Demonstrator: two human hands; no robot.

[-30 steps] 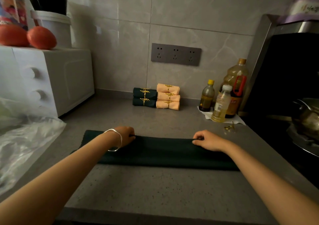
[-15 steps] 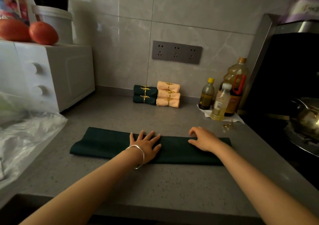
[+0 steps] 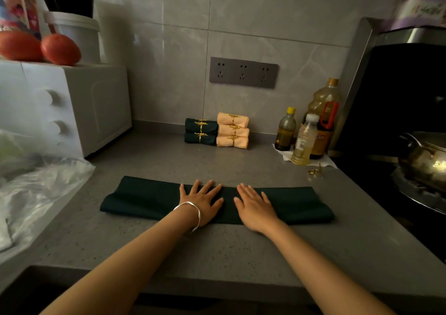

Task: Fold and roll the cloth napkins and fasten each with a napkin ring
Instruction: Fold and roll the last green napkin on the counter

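1. Head view: the dark green napkin, folded into a long flat band of matte cloth, is lying crosswise on the speckled grey stone counter, towards its front edge.
2. The left hand is being pressed flat on the band's middle, fingers straight and spread, nothing grasped. A smooth silver bangle is being worn at the wrist.
3. The right hand is being laid flat just beside it, fingers straight and close together, nothing grasped. A narrow strip of cloth is showing between the hands.
4. The band's left end is showing a soft rounded fold.
5. Finished rolls are sitting at the glossy tiled wall: two green rolls stacked, touching three stacked peach rolls, each one bound by a gold leaf-pattern ring.
6. Loose gold rings are lying at the right, near the plastic oil bottles.
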